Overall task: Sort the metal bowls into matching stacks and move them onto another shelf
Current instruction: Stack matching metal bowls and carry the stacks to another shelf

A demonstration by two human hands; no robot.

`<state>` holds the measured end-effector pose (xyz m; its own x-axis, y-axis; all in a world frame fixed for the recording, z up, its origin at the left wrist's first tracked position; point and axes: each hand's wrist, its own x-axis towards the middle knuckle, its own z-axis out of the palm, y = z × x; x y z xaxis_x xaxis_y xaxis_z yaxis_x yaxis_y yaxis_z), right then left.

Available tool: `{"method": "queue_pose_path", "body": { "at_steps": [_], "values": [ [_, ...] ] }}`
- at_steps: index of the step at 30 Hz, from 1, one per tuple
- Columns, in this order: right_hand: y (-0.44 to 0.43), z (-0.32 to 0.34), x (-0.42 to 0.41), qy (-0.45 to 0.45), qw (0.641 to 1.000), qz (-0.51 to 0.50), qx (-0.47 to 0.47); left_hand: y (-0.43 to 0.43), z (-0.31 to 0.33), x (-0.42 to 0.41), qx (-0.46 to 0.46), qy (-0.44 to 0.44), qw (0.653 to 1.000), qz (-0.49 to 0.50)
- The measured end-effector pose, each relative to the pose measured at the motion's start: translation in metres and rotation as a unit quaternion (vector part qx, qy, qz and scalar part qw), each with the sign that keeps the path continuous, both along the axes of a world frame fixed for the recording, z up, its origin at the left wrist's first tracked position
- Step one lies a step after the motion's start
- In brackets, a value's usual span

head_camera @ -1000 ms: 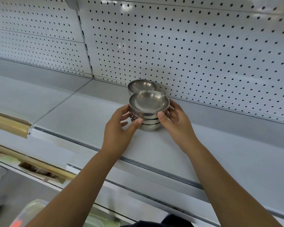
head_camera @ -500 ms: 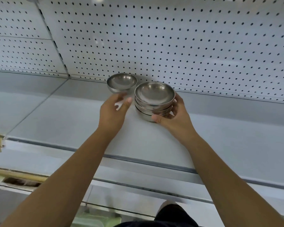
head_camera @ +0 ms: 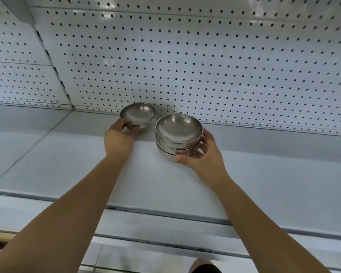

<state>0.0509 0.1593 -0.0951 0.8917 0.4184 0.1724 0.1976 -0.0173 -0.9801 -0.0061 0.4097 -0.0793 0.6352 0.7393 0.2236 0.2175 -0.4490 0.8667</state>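
A stack of three shallow metal bowls (head_camera: 178,133) stands on the grey shelf (head_camera: 67,164), close to the pegboard back. My right hand (head_camera: 202,154) wraps the stack's right and front side, thumb on the lowest bowl. To the left, a smaller rounder metal bowl (head_camera: 139,115) sits by the back wall, tilted slightly. My left hand (head_camera: 118,138) grips that bowl's near rim with its fingertips.
A white pegboard wall (head_camera: 205,66) rises behind the shelf, with an upright post (head_camera: 53,62) at the left. The shelf's front edge (head_camera: 165,211) runs across below my forearms. A lower shelf lip shows at the bottom left.
My left hand left the stack and moved left to take the small bowl's rim. The right hand stayed on the stack. The camera tilted upward.
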Motion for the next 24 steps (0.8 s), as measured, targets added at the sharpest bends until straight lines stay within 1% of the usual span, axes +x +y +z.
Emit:
{"method": "queue_pose_path", "body": {
  "at_steps": [3,6,8,10,13,15,19,24],
  "values": [
    [0.0,0.001,0.0,-0.004,1.0,0.007,-0.001,0.001,0.006,-0.006,-0.011,-0.032,0.999,0.005],
    [-0.001,0.003,-0.001,-0.004,1.0,0.015,-0.001,-0.003,0.026,-0.018,-0.029,-0.101,0.994,-0.004],
    [-0.001,0.003,-0.001,-0.006,1.0,0.019,0.003,-0.008,0.045,-0.027,-0.042,-0.148,0.987,-0.041],
    [-0.001,0.003,-0.001,-0.009,1.0,0.021,0.004,-0.015,0.062,-0.035,-0.053,-0.168,0.979,-0.102],
    [-0.001,0.003,0.0,-0.006,1.0,0.02,0.006,-0.029,0.076,-0.042,-0.046,-0.161,0.969,-0.18],
    [-0.001,0.003,-0.001,-0.006,1.0,0.021,0.005,-0.04,0.077,-0.041,-0.01,-0.133,0.969,-0.207],
    [-0.002,0.003,-0.002,-0.002,1.0,0.023,0.004,-0.053,0.068,-0.039,0.052,-0.086,0.969,-0.224],
    [-0.004,0.003,-0.003,-0.004,1.0,0.025,-0.001,-0.056,0.055,-0.038,0.079,-0.047,0.971,-0.22]
  ]
}}
